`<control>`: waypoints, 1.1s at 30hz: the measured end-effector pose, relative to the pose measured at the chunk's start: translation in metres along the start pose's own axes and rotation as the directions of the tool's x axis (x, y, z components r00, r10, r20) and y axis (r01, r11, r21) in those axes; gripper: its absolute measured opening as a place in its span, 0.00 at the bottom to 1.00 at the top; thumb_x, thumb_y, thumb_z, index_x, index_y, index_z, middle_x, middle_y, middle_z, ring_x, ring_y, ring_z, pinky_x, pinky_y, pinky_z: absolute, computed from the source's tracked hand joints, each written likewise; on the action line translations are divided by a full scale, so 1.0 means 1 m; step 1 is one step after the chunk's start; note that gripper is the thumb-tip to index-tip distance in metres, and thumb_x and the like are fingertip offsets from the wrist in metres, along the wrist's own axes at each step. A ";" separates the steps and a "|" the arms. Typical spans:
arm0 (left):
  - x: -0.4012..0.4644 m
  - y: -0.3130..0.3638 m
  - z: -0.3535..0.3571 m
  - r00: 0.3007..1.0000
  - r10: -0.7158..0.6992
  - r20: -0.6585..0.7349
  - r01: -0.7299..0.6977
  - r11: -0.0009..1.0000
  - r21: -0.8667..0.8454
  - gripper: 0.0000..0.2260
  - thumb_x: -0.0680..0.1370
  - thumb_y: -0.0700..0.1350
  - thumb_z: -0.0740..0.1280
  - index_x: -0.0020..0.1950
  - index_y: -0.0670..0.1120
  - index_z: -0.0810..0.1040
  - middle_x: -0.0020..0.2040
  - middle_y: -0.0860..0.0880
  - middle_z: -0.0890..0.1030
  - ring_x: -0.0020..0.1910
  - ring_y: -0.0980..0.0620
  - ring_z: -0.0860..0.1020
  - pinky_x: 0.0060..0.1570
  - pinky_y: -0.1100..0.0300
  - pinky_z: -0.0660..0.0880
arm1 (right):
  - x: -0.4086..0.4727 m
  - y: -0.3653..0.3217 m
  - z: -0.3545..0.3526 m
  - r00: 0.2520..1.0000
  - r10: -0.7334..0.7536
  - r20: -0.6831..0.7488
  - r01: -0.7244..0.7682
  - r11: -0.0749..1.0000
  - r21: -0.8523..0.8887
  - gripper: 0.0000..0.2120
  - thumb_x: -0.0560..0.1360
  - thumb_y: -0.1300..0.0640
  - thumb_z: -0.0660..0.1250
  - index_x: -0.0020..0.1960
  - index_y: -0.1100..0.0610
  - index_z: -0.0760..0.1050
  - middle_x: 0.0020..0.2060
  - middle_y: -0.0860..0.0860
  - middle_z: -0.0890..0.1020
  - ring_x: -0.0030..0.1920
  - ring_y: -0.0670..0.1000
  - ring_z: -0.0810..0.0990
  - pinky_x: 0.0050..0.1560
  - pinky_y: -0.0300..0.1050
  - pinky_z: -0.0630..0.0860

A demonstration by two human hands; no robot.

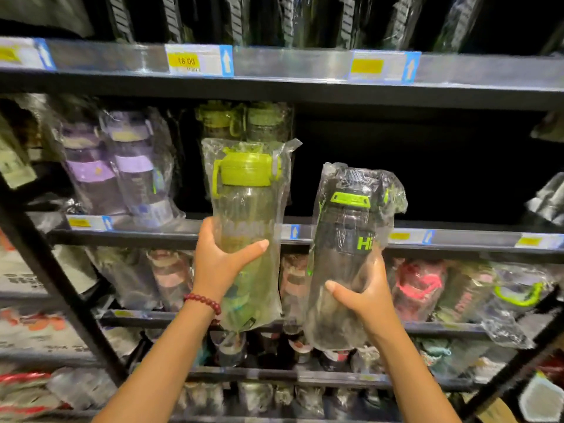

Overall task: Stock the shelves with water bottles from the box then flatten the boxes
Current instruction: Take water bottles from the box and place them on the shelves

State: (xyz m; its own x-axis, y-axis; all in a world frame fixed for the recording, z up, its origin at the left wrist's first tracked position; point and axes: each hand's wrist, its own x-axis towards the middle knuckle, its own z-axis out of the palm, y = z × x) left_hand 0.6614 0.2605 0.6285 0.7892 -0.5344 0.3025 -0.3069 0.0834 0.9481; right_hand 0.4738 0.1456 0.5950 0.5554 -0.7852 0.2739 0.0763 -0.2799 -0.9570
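My left hand (220, 261) grips a plastic-wrapped bottle with a lime-green lid (247, 209), upright in front of the middle shelf (189, 228). My right hand (364, 296) grips a dark bottle with a green clasp and green lettering (345, 239), also in a clear bag, slightly lower and to the right. Both bottles are held in the air before a dark empty gap (427, 169) on the middle shelf. Behind the green-lidded bottle stand two more green bottles (241, 120). No box is in view.
Purple wrapped bottles (122, 166) stand at the left of the middle shelf. Dark wrapped bottles line the top shelf (274, 65), which has price tags on its rail. Lower shelves hold pink, red and mixed wrapped bottles (418, 285). Black diagonal braces (52, 270) cross at left and right.
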 end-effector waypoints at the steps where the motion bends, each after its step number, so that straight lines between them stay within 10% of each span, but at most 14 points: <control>1: 0.010 -0.001 -0.002 1.000 -0.003 -0.015 0.003 1.000 -0.008 0.35 0.54 0.55 0.78 0.57 0.49 0.71 0.53 0.53 0.78 0.49 0.67 0.76 0.47 0.74 0.71 | 0.009 -0.002 0.006 1.000 -0.017 0.001 0.017 1.000 0.001 0.51 0.57 0.48 0.76 0.71 0.38 0.48 0.69 0.31 0.55 0.71 0.37 0.54 0.68 0.38 0.57; 6: 0.071 -0.002 -0.014 0.998 -0.058 -0.032 0.055 0.995 -0.079 0.39 0.52 0.60 0.76 0.59 0.49 0.71 0.57 0.49 0.78 0.54 0.51 0.78 0.56 0.52 0.76 | 0.061 -0.008 0.044 0.999 -0.026 -0.032 0.027 1.000 0.015 0.56 0.54 0.43 0.76 0.75 0.43 0.49 0.74 0.42 0.57 0.74 0.45 0.58 0.73 0.50 0.60; 12: 0.130 -0.014 -0.025 0.995 -0.095 0.006 0.095 0.984 -0.148 0.38 0.52 0.60 0.77 0.59 0.49 0.73 0.55 0.49 0.80 0.53 0.50 0.80 0.55 0.46 0.77 | 0.115 -0.010 0.085 0.990 -0.036 -0.133 0.045 0.996 0.071 0.46 0.59 0.51 0.72 0.70 0.42 0.51 0.67 0.35 0.58 0.66 0.35 0.61 0.63 0.34 0.61; 15: 0.148 -0.018 -0.030 0.996 -0.074 0.041 0.081 0.979 -0.189 0.36 0.52 0.59 0.77 0.57 0.50 0.73 0.53 0.48 0.81 0.50 0.49 0.81 0.53 0.45 0.78 | 0.133 -0.010 0.095 0.987 -0.040 -0.153 0.048 0.997 0.052 0.51 0.57 0.48 0.73 0.74 0.45 0.50 0.65 0.33 0.57 0.64 0.32 0.61 0.61 0.31 0.61; 21: 0.174 -0.020 -0.035 0.995 -0.030 0.093 0.059 0.943 -0.328 0.32 0.52 0.56 0.77 0.54 0.54 0.73 0.54 0.48 0.81 0.51 0.49 0.81 0.52 0.46 0.78 | 0.161 -0.010 0.108 0.969 -0.059 -0.239 0.100 0.982 0.162 0.47 0.52 0.43 0.74 0.70 0.41 0.62 0.66 0.43 0.72 0.64 0.46 0.74 0.65 0.55 0.71; 27: 0.179 -0.024 -0.025 0.994 -0.029 0.103 0.069 0.909 -0.412 0.23 0.63 0.42 0.78 0.46 0.58 0.68 0.46 0.55 0.77 0.38 0.65 0.81 0.34 0.68 0.76 | 0.180 0.000 0.104 0.965 -0.037 -0.261 0.115 0.950 0.291 0.42 0.53 0.50 0.75 0.66 0.47 0.67 0.60 0.51 0.78 0.56 0.49 0.79 0.51 0.45 0.77; 33: 0.177 -0.027 -0.004 0.992 -0.054 0.111 0.108 0.821 -0.561 0.29 0.53 0.51 0.75 0.54 0.50 0.74 0.47 0.51 0.83 0.45 0.52 0.83 0.37 0.59 0.78 | 0.192 0.003 0.080 0.964 -0.038 -0.264 0.109 0.959 0.261 0.31 0.60 0.59 0.71 0.62 0.51 0.68 0.52 0.50 0.80 0.48 0.45 0.82 0.42 0.37 0.79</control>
State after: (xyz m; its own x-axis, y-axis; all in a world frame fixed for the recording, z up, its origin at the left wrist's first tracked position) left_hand 0.8114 0.1670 0.6566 0.7406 -0.6285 0.2377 0.1315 0.4825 0.8660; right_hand 0.6474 0.0384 0.6373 0.3139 -0.8918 0.3258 0.3498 -0.2103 -0.9129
